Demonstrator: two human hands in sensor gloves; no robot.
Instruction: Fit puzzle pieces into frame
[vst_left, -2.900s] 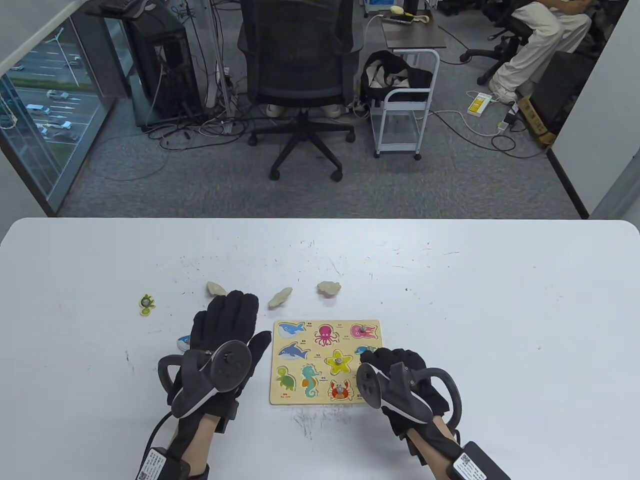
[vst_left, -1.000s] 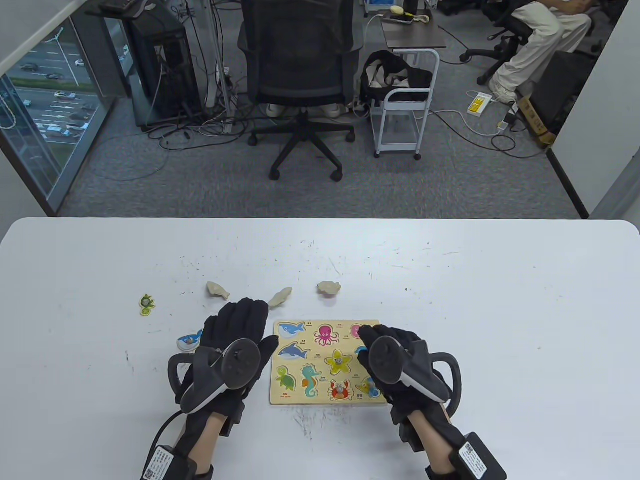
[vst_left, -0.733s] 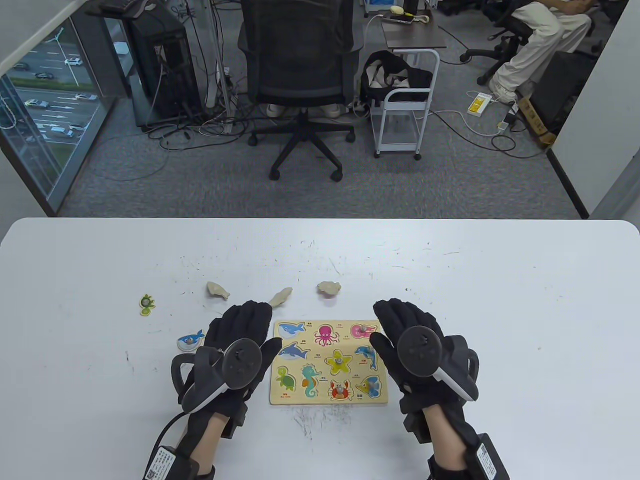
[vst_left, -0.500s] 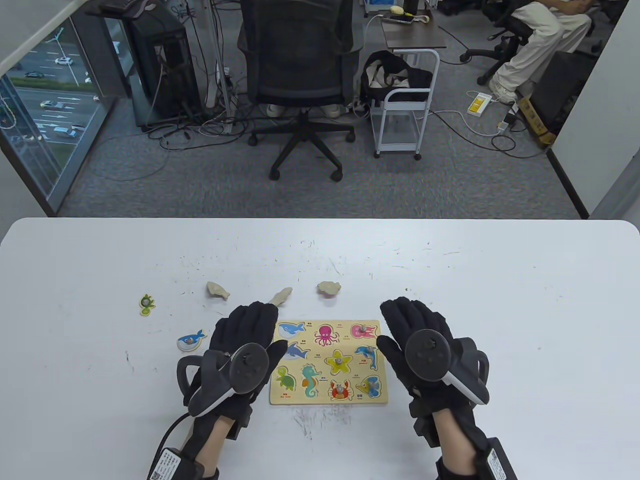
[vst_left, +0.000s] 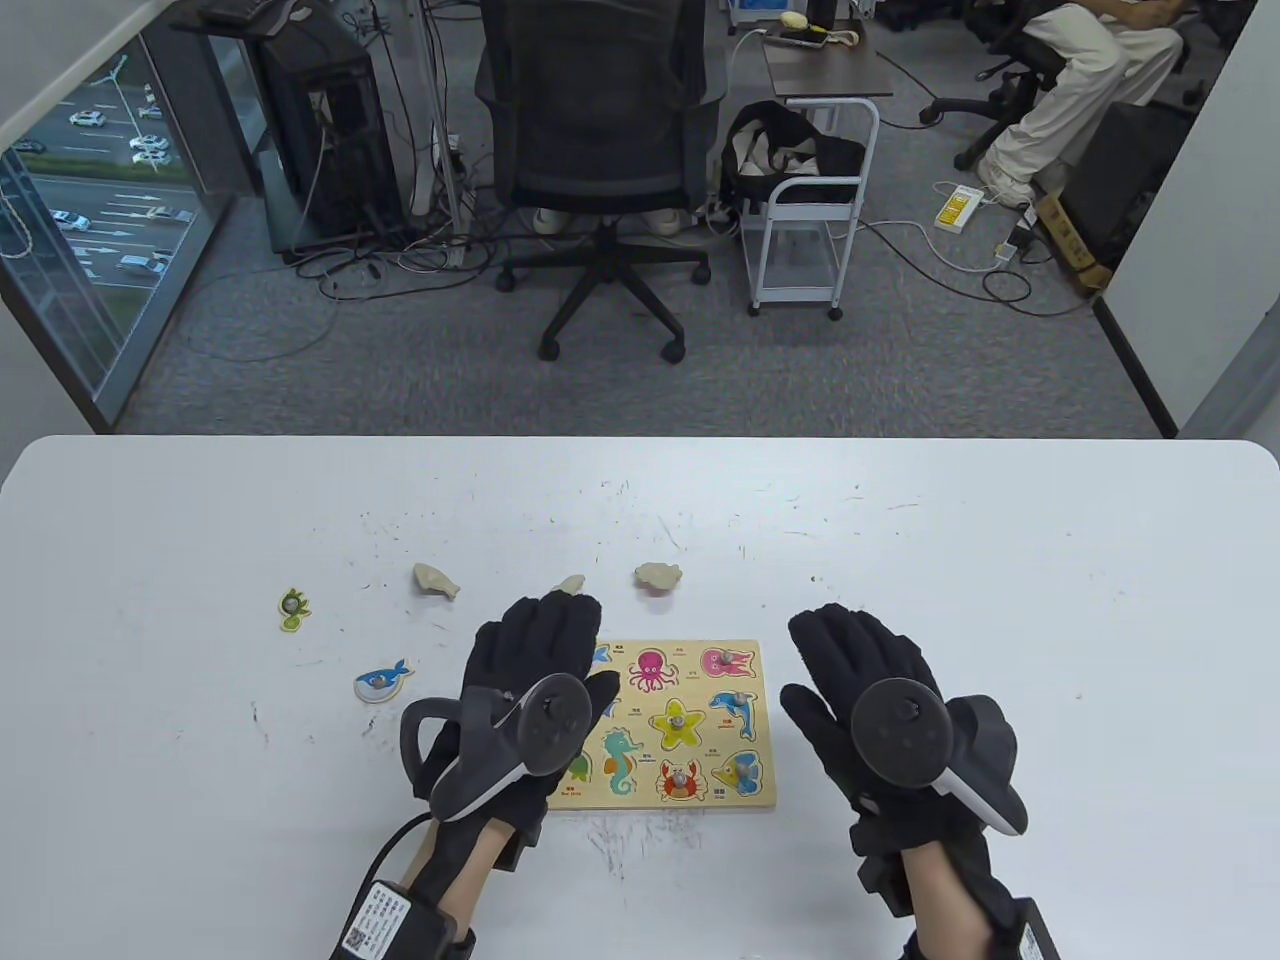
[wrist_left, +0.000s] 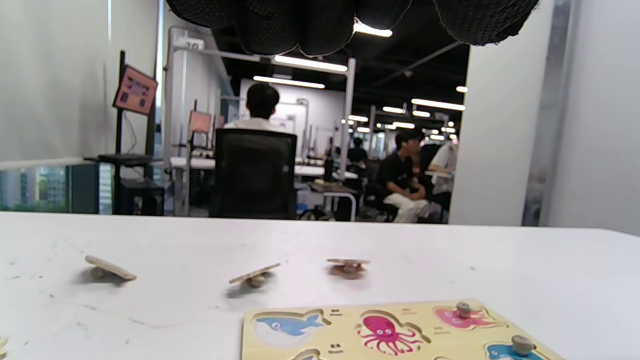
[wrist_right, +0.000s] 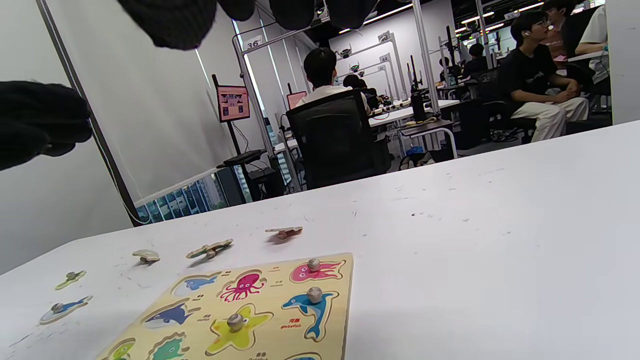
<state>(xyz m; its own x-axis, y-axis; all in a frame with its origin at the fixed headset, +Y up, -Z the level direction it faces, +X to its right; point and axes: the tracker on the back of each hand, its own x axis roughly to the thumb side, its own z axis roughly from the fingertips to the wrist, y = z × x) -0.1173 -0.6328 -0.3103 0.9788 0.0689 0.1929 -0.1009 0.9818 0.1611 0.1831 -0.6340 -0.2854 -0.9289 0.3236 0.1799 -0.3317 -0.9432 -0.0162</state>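
On the table (vst_left: 1000, 560), toward its left edge, a green turtle piece (vst_left: 293, 609) lies face up, with a whale piece (vst_left: 382, 680) nearer me. Three pieces lie face down in a row just beyond the frame (vst_left: 740, 800), which sits near the table's front edge at the middle. My left hand (vst_left: 530, 680) hovers flat over the frame's left edge, fingers straight, holding nothing. My right hand (vst_left: 870, 700) is just beside the frame's right edge, fingers straight too, empty.

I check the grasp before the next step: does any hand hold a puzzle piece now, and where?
No. The left hand and right hand are both open and hold nothing.
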